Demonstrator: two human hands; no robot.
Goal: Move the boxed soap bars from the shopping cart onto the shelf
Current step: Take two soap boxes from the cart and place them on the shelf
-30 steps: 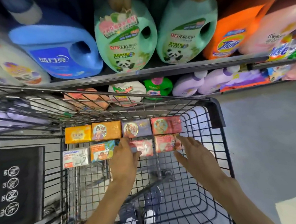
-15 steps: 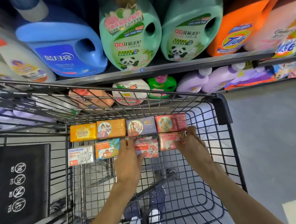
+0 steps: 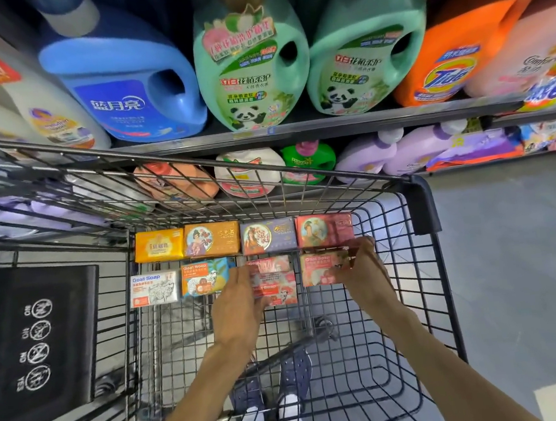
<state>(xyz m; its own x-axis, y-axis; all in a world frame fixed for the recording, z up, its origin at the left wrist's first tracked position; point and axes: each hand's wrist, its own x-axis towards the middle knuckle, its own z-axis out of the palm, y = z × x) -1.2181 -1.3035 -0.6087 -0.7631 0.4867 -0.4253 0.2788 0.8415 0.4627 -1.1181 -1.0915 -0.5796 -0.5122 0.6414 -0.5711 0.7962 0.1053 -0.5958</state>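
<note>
The left hand [image 3: 241,303] grips a red soap box [image 3: 273,281]; the right hand [image 3: 358,267] pinches the pink one [image 3: 320,269] beside it. Both lie in the near row on the cart [image 3: 420,202] floor. Likely light, stiff cardboard: hold by the short edges.

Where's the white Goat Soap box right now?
Head view: the white Goat Soap box sits leftmost in the cart's near row, below the yellow box.
</note>
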